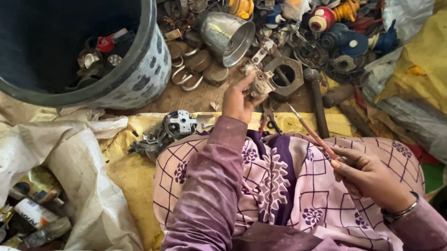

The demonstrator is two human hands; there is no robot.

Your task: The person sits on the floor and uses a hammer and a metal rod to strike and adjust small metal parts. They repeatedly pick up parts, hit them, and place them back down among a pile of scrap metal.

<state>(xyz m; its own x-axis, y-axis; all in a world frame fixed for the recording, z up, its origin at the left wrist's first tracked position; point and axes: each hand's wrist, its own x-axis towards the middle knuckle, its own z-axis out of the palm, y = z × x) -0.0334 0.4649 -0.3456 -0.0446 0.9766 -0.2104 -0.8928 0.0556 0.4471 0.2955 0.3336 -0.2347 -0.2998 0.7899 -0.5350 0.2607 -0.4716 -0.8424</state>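
My left hand (237, 100) reaches forward and grips a small grey metal part (261, 82) held just above the floor, in front of a heap of scrap. My right hand (372, 177) rests over my lap and holds a thin screwdriver with a reddish handle (312, 134), its tip pointing up and to the left. Both arms wear purple sleeves, and a bangle sits on the right wrist. My lap is covered by pink patterned cloth (291, 179).
A big dark bucket (139, 79) with small parts inside stands at upper left. A scrap heap with a shiny metal cup (227, 36), a hexagonal metal piece (285, 73) and a hammer (317, 98) lies ahead. White sacks (26, 165) hold cans at left; a yellow sack (445, 55) is at right.
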